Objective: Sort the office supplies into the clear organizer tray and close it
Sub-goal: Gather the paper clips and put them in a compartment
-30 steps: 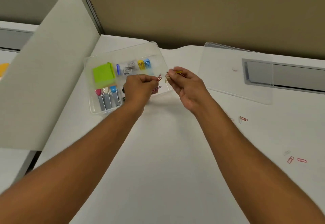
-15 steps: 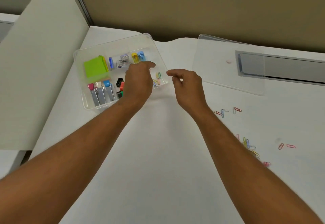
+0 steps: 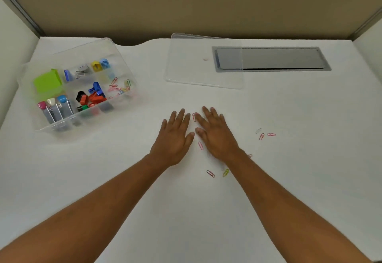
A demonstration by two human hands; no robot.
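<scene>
Hands point(image 3: 194, 136) flat on desk point(image 3: 289, 180), lid point(image 3: 204, 64) lengthwise left–right

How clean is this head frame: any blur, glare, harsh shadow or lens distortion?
Head view: light is even and soft, with only faint shadows under the hands, left and right; the clear organizer tray looks smeared and soft; the lid shows no strong glare; wide-angle bowing bends the desk's edges; the loose paper clips are small and slightly fuzzy.

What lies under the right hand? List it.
The right hand lies flat on the desk. Pink paper clips poke out at its edges, near the fingertips and thumb. Any clips beneath the palm are covered.
</scene>
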